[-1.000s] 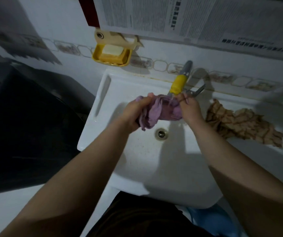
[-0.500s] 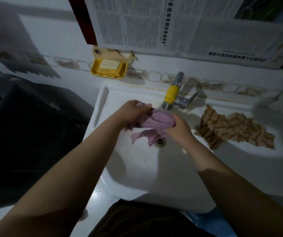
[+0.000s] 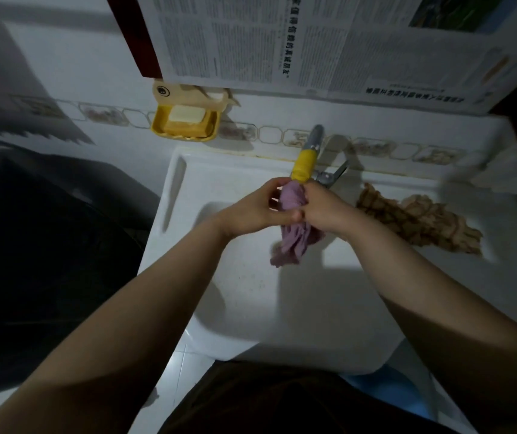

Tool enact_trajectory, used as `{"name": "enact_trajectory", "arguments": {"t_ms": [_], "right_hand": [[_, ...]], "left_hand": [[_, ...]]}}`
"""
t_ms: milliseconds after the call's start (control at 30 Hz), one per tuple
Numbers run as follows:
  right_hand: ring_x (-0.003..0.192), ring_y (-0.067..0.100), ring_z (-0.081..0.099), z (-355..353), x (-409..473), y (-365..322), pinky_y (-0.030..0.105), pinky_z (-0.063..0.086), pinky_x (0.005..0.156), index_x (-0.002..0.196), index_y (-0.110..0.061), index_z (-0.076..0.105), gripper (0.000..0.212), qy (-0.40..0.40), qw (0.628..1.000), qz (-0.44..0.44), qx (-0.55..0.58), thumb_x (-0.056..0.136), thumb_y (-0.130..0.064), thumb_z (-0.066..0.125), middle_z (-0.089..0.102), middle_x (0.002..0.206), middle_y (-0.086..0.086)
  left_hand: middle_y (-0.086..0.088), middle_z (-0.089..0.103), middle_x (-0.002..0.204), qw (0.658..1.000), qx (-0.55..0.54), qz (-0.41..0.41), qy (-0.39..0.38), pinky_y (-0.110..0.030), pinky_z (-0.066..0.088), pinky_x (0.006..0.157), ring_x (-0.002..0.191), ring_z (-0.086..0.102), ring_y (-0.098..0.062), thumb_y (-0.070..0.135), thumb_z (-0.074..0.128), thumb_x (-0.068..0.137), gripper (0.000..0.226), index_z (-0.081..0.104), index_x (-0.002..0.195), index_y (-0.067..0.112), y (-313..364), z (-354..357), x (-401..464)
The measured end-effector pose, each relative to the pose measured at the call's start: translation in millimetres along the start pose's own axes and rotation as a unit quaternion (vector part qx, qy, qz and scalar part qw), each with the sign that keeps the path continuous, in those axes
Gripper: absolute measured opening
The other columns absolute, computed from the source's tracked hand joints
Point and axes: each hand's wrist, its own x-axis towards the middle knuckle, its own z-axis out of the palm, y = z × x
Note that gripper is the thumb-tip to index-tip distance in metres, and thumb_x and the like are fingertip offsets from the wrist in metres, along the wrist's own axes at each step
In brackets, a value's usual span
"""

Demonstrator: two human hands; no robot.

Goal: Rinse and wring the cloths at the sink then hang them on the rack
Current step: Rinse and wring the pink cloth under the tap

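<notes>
Purple cloth [image 3: 294,227]: thin soft fabric, bunched and creased, matt. Brown patterned cloth [image 3: 416,222]: crinkled textile with a rough-looking weave, matt. Sink [image 3: 282,292]: white glazed ceramic, smooth, faintly speckled, slight sheen. Tap [image 3: 308,155]: grey brushed metal, its spout sleeved in yellow, maybe plastic or tape; metal lever handle [image 3: 333,175]. Soap dish [image 3: 185,123]: yellow glossy plastic, holding a pale waxy soap bar [image 3: 186,114]. Newspaper [image 3: 313,42]: matt printed paper. Wall tiles [image 3: 63,73]: smooth white glaze.

Purple cloth [image 3: 293,200] middle hidden by hands; newspaper [image 3: 282,42] cut off at top
</notes>
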Motion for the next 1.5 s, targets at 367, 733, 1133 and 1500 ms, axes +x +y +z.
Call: {"name": "enact_trajectory", "arguments": {"t_ms": [367, 733, 1133, 1500], "right_hand": [[0.088, 0.013, 0.055, -7.3, -16.5, 25.1, 0.027, 0.046, 0.069, 0.128, -0.014, 0.036, 0.056, -0.038, 0.998, 0.011, -0.05, 0.081, -0.005, 0.066, 0.05, 0.108, 0.003], [0.068, 0.008, 0.064, 31.7, -16.7, 59.6, 0.014, 0.047, 0.054, 0.077, -0.023, 0.065, 0.027, -0.175, 0.977, 0.113, -0.041, 0.083, 0.003, 0.059, 0.07, 0.078, 0.0], [0.08, 0.031, 0.066, 44.1, -22.0, 93.3, 0.033, 0.058, 0.067, 0.1, 0.008, 0.064, 0.023, -0.126, 0.933, 0.205, 0.268, 0.086, -0.004, 0.05, 0.066, 0.089, 0.023], [0.079, 0.021, 0.064, 13.0, 9.4, 48.6, 0.029, 0.049, 0.069, 0.105, -0.012, 0.064, 0.033, -0.125, 0.977, 0.126, 0.116, 0.073, -0.013, 0.072, 0.069, 0.099, 0.015]], "left_hand": [[-0.01, 0.059, 0.085, 0.925, 0.372, 0.073, 0.031, -0.026, 0.03, 0.064, 0.078, 0.052, -0.023, 0.024, 0.055, 0.086, 0.016, 0.057, 0.085, 0.009, 26.0, 1.9, 2.0], [0.006, 0.051, 0.068, 0.953, 0.283, 0.108, -0.024, -0.013, 0.034, 0.055, 0.061, 0.047, -0.006, 0.014, 0.062, 0.08, 0.008, 0.057, 0.083, 0.009, 66.5, 22.5, -17.8], [-0.004, 0.062, 0.08, 0.977, 0.086, -0.09, 0.171, -0.028, 0.044, 0.07, 0.075, 0.055, -0.017, 0.013, 0.058, 0.082, 0.011, 0.062, 0.09, 0.007, 1.6, -11.1, -18.3], [-0.002, 0.045, 0.138, 0.974, 0.025, -0.183, 0.134, -0.026, 0.039, 0.099, 0.122, 0.047, -0.02, 0.001, 0.053, 0.088, 0.053, 0.046, 0.139, 0.016, -63.4, -31.3, 3.8]]}}
